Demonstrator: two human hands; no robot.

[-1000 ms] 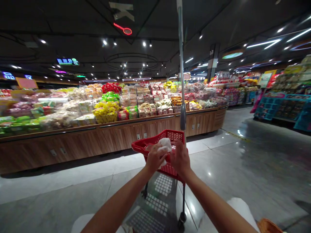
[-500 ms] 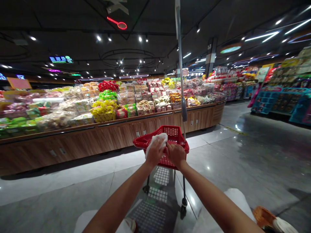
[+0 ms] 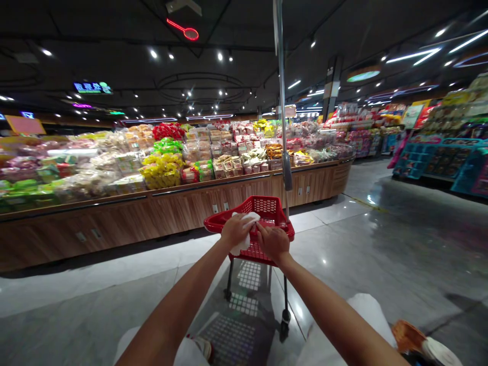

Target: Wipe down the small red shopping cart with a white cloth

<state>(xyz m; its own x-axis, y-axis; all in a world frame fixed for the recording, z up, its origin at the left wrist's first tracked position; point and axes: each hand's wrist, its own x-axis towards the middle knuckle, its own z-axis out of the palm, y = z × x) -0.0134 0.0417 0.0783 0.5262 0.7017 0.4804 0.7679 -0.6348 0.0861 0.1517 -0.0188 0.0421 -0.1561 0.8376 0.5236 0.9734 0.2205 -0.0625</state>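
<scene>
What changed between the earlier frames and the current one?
The left hand has brought the white cloth down onto the near rim of the red cart and slid it leftward. The right hand, earlier raised beside the cloth, now rests on that rim. The left hand still holds the cloth; the packaged goods stand as before.

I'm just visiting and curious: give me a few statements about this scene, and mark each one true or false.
1. The left hand has a white cloth at the red cart. True.
2. The right hand is raised well clear of the cart. False: it is on the cart's near edge.
3. Bright yellow packages sit on the display counter. True.
4. The upright pole stands at the cart's left side, as the wearer sees it. False: it is on the right.
</scene>
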